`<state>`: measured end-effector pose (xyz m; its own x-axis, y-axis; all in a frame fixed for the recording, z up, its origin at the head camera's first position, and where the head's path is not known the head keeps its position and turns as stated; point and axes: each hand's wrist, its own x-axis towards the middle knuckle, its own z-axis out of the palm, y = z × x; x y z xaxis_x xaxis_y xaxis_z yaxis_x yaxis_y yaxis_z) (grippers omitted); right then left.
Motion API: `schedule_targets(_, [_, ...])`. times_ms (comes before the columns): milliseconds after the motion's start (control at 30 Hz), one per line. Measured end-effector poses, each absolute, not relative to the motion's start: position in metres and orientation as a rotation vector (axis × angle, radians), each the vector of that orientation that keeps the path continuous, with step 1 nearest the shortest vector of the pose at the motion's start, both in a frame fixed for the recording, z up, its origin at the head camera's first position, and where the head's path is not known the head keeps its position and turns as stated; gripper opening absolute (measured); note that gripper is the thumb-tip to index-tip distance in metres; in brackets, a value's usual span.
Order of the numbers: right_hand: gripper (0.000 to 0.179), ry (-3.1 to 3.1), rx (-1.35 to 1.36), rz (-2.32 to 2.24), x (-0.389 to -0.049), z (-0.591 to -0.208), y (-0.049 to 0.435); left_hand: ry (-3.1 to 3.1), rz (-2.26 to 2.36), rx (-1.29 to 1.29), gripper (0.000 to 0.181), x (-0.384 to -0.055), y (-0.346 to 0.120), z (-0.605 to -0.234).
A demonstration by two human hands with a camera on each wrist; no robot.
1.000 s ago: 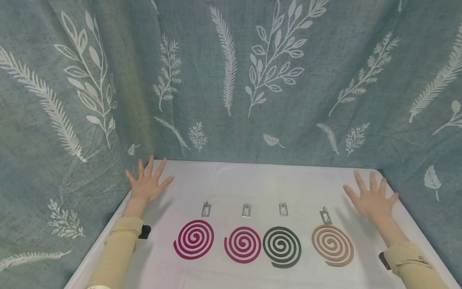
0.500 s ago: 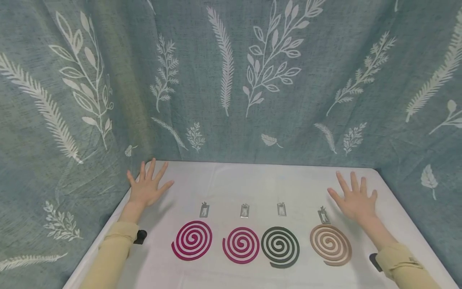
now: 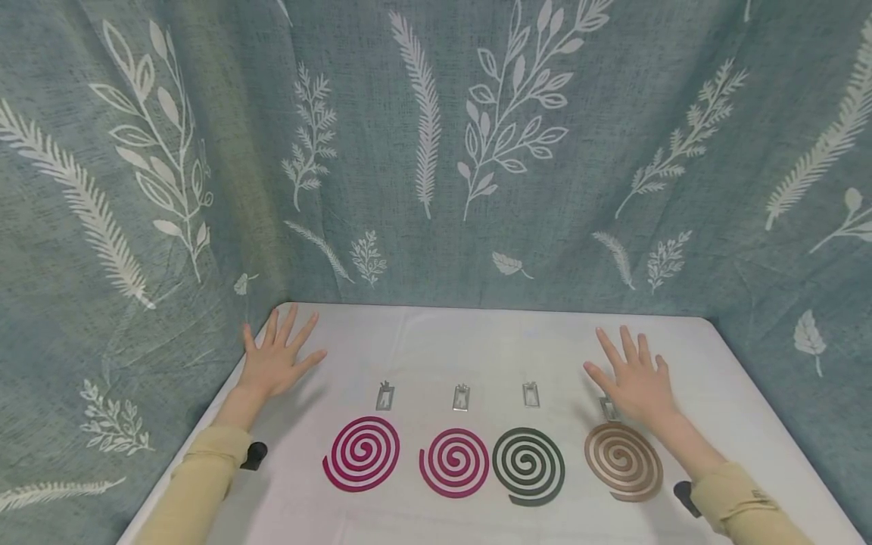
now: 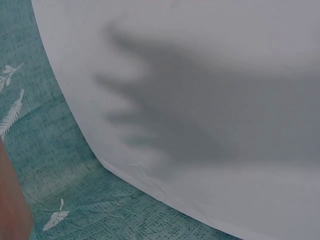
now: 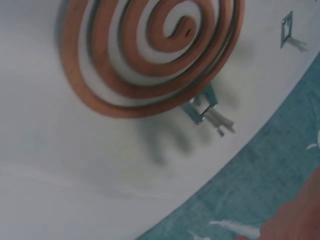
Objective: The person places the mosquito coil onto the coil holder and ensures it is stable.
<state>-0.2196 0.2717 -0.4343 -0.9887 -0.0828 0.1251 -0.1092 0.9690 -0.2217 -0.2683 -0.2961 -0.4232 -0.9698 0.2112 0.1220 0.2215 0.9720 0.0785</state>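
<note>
Just beside the right hand [image 3: 637, 384], metal stand [image 3: 609, 410] and brown coil [image 3: 620, 454].

Soft light, dim wrist views

The head view is bright, with soft shadows [image 3: 305, 395] on the table [image 3: 422, 341]. A blurred shadow [image 4: 200, 105] greys the left wrist view; the right one is dim, the right hand [image 5: 295, 217] seemingly out of focus.

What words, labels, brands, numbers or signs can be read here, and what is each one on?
No text can be read in any view.
Right sleeve: small dark marks near the cuff, too small to tell whether they are lettering.
Pink spirals, dark green spiral and tan spiral: no lettering shows.
Blue-green cloth: white leaf prints, no words.
</note>
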Motion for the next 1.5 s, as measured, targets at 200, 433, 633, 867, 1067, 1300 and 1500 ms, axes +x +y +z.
schedule_targets(200, [0.076, -2.989, 0.2, 0.354, -0.218, -0.438, 0.256, -3.002, -0.143, -0.371, 0.075, -0.265, -0.295, -0.423])
schedule_targets(433, [0.073, -2.963, 0.29, 0.357, -0.21, -0.446, 0.236, -3.021, -0.258, -0.483, 0.074, -0.259, -0.295, -0.426])
schedule_targets(633, [0.071, -2.942, 0.363, 0.361, -0.203, -0.453, 0.219, -3.056, -0.34, -0.552, 0.072, -0.254, -0.29, -0.432])
schedule_targets(867, [0.071, -2.95, 0.448, 0.492, -0.196, -0.453, 0.198, -3.102, -0.415, -0.574, 0.073, -0.249, -0.28, -0.434])
schedule_targets(1067, [0.074, -2.993, 0.514, 0.595, -0.192, -0.454, 0.18, -3.195, -0.531, -0.577, 0.078, -0.245, -0.276, -0.434])
schedule_targets(1300, [0.075, -3.01, 0.609, 0.704, -0.189, -0.456, 0.164, -3.26, -0.764, -0.598, 0.081, -0.243, -0.277, -0.437])
schedule_targets(1500, [0.074, -3.036, 0.629, 0.737, -0.187, -0.456, 0.153, -3.215, -0.983, -0.758, 0.082, -0.242, -0.279, -0.44])
